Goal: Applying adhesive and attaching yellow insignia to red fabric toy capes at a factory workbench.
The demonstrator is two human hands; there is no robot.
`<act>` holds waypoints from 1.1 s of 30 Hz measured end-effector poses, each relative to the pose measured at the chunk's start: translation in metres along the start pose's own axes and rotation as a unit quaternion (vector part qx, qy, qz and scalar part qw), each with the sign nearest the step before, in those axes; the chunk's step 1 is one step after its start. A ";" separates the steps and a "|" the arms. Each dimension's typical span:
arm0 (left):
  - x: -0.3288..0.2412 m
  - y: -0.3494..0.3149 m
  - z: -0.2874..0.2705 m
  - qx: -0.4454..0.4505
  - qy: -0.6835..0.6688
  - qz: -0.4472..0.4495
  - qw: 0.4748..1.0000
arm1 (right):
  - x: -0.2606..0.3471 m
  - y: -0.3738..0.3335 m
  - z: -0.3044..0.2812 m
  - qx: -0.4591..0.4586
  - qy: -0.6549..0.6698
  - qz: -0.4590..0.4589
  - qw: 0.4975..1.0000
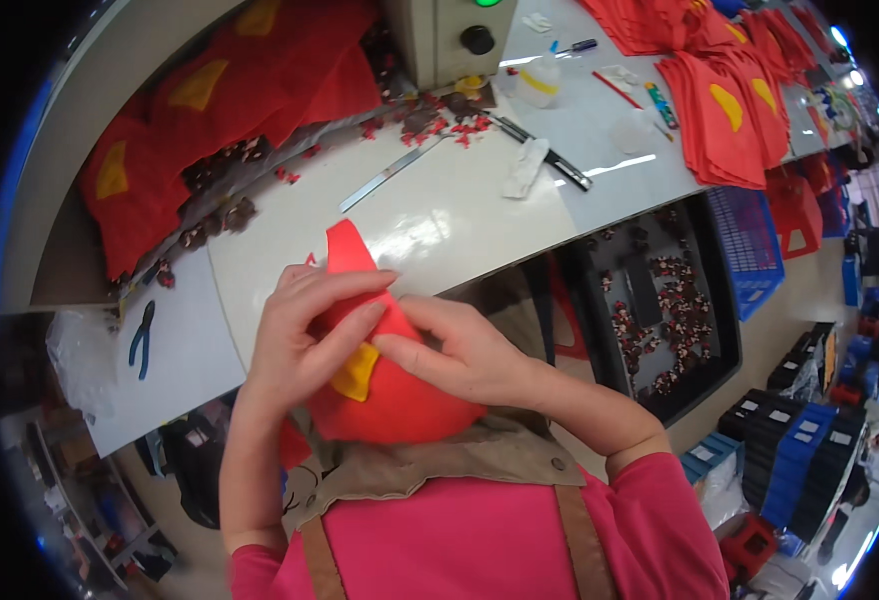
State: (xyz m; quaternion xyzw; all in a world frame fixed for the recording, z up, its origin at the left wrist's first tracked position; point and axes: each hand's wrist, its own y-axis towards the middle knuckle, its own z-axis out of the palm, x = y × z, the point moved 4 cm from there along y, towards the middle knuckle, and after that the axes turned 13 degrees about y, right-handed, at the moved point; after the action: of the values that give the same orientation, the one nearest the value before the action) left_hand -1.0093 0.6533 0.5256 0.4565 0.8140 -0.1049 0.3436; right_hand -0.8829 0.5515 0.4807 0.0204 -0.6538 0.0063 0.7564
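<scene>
A soft red cloth piece [400, 408] with a yellow patch [358, 373] is held close in front of my body, over the near edge of the white worktable [290, 225]. My left hand [305, 335] closes on its upper part, fingers bent across it and thumb pressed against it. From the other side my right hand [460, 348] pinches the same piece, its thumb lying beside the left thumb. One narrow red end sticks up beyond the left fingers toward the table. Part of the piece is hidden behind both hands.
Metal tweezers [390, 175], blue-handled pliers [142, 340] and a black pen-like tool [545, 155] lie on the table. Red pieces are piled under the machine [450, 45] and in a stack [725, 125] at far right. A black tray [650, 300] holds small scraps, near a blue basket [755, 250].
</scene>
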 end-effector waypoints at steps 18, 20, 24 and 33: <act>0.010 -0.014 0.001 0.051 -0.056 -0.074 0.994 | 0.008 -0.026 -0.276 -0.465 -0.320 -0.103 0.819; 0.012 -0.020 -0.001 0.094 -0.026 -0.074 0.992 | 0.009 -0.025 -0.266 -0.468 -0.335 -0.090 0.813; 0.014 -0.023 -0.001 0.099 -0.014 -0.079 0.992 | 0.006 -0.017 -0.252 -0.428 -0.346 -0.023 0.835; 0.017 -0.005 0.014 0.135 -0.073 -0.016 0.988 | 0.066 -0.074 -0.147 -0.288 -0.273 -0.069 0.915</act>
State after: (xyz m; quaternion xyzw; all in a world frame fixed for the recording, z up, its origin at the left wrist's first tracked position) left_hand -1.0123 0.6548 0.5033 0.4765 0.7724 -0.2526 0.3354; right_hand -0.7248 0.4818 0.5233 -0.1522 -0.8054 -0.2407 0.5199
